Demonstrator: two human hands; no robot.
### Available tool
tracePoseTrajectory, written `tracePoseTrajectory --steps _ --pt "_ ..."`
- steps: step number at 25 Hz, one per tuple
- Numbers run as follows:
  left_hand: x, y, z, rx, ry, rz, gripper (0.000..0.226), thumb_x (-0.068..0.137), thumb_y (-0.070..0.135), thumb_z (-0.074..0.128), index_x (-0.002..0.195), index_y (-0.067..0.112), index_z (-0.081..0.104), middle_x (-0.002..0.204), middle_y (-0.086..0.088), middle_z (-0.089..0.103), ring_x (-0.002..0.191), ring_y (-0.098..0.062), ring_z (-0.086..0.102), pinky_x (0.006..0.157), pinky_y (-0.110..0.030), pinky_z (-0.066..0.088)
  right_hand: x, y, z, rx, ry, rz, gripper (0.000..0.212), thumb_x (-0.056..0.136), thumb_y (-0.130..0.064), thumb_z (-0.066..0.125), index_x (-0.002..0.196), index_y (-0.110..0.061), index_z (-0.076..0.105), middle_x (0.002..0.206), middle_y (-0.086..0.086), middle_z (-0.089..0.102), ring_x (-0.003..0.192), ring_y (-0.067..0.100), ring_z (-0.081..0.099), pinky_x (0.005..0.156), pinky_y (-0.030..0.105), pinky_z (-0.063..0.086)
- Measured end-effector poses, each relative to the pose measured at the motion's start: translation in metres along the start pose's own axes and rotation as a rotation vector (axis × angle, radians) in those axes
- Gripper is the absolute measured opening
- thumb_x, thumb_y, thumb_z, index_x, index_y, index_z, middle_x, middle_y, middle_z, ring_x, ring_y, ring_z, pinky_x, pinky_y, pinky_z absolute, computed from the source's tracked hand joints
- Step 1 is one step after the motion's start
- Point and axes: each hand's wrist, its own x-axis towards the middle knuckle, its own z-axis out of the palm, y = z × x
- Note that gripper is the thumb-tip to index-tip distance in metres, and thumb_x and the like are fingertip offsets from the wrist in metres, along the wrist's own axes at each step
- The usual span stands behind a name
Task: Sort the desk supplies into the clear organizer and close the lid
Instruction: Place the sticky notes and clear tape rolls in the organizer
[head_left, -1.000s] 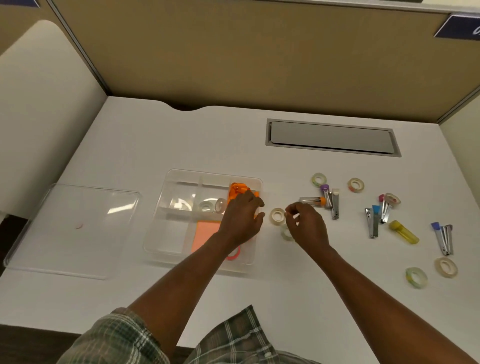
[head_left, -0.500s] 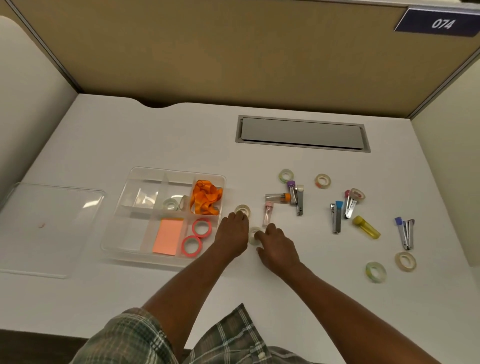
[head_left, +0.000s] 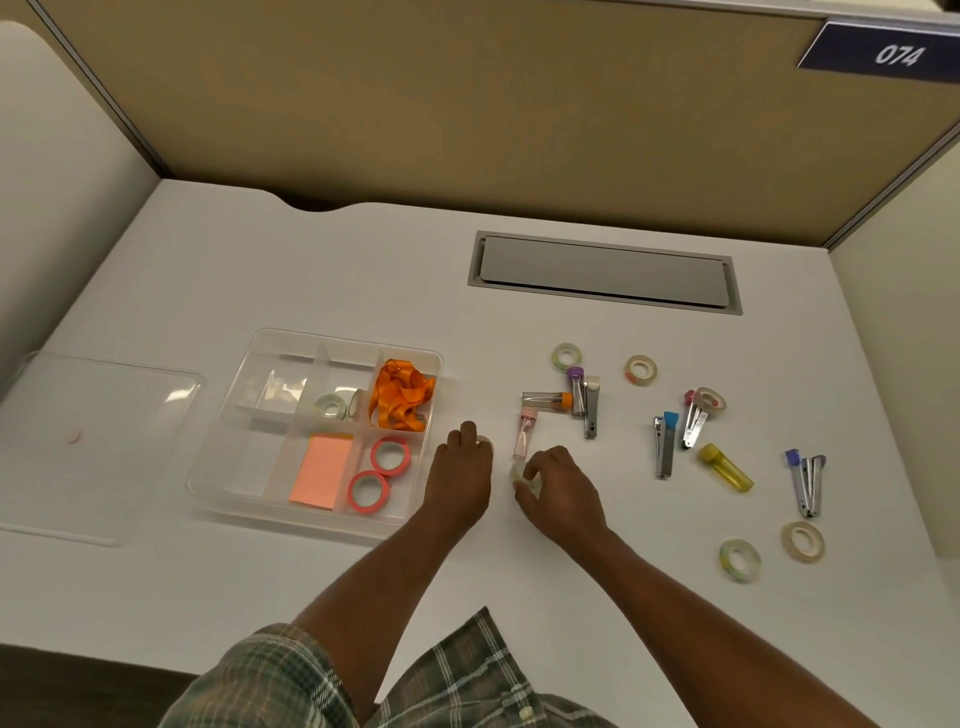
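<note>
The organizer (head_left: 249, 462) is part filled, lid (head_left: 98, 447) off to its left; right of it my right hand (head_left: 563, 493) pinches a roll (head_left: 521, 474), my left hand (head_left: 460, 473) hides its grip, much left to sort.

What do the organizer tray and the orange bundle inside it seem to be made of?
Organizer: clear, glossy plastic, probably rigid; the desk shows through its walls. Orange bundle: looks like satin-type ribbon; flat folded loops with shiny highlights.

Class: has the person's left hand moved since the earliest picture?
Yes. The left hand was over the clear organizer; now it sits beside its right wall.
</note>
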Motion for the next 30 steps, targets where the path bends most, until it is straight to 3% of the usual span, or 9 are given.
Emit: tracePoseTrajectory --steps 3,7,13,17,19,23,30 --pt "0.002 -0.003 0.005 -0.007 0.001 0.027 0.029 0.091 0.010 0.055 0.120 0.007 0.057 0.130 -0.014 0.049 0.107 -0.027 0.051 0.083 -0.034 0.047 0.009 -0.004 -0.005 0.262 0.063 0.171 0.017 0.086 -0.034 0.068 0.090 -0.018 0.064 0.098 0.000 0.065 0.088 0.016 0.060 0.077 0.030 0.049" --pt "0.007 -0.008 -0.003 -0.106 0.034 0.081 0.021 0.090 0.016 0.055 0.109 0.007 0.059 0.120 -0.013 0.053 0.104 -0.027 0.051 0.079 -0.034 0.045 0.016 -0.019 -0.013 0.687 0.056 0.432 0.014 0.088 -0.033 0.064 0.086 -0.018 0.065 0.088 -0.002 0.070 0.081 0.019 0.069 0.081 0.044 0.060" --pt "0.012 -0.046 -0.054 -0.510 0.353 0.155 0.027 0.077 0.018 0.068 0.099 0.007 0.056 0.098 -0.011 0.057 0.089 -0.027 0.052 0.073 -0.039 0.047 0.040 -0.071 -0.027 1.011 0.201 0.419 0.017 0.090 -0.025 0.062 0.101 -0.012 0.062 0.101 0.010 0.071 0.080 0.019 0.068 0.064 0.032 0.055" --pt "0.006 -0.109 -0.076 -0.595 0.446 -0.011 0.056 0.076 0.018 0.069 0.127 0.005 0.050 0.117 -0.012 0.057 0.106 -0.027 0.050 0.087 -0.035 0.044 0.058 -0.128 -0.014 0.789 0.184 0.164 0.033 0.087 -0.030 0.069 0.118 -0.027 0.059 0.102 -0.002 0.070 0.081 0.016 0.070 0.067 0.028 0.058" --pt "0.002 -0.145 -0.080 -0.538 0.436 -0.077 0.056 0.077 0.015 0.070 0.128 0.003 0.053 0.118 -0.016 0.057 0.107 -0.032 0.053 0.088 -0.040 0.046 0.068 -0.157 -0.003 0.592 0.154 -0.012 0.041 0.086 -0.025 0.071 0.125 -0.022 0.061 0.111 0.000 0.069 0.087 0.016 0.069 0.077 0.025 0.055" --pt "-0.005 -0.202 -0.077 -0.460 0.338 -0.135 0.049 0.080 0.009 0.069 0.127 0.002 0.057 0.118 -0.018 0.057 0.107 -0.036 0.057 0.089 -0.043 0.049 0.084 -0.206 0.027 0.280 0.076 -0.302 0.053 0.084 -0.017 0.072 0.135 -0.011 0.057 0.128 0.010 0.060 0.117 0.024 0.058 0.098 0.033 0.046" --pt "-0.004 -0.230 -0.070 -0.454 0.203 -0.138 0.058 0.086 0.016 0.067 0.140 0.008 0.048 0.131 -0.013 0.057 0.120 -0.031 0.055 0.101 -0.041 0.043 0.108 -0.236 0.056 -0.195 0.045 -0.399 0.061 0.089 -0.027 0.066 0.145 -0.019 0.046 0.137 0.007 0.058 0.122 0.030 0.053 0.098 0.042 0.044"
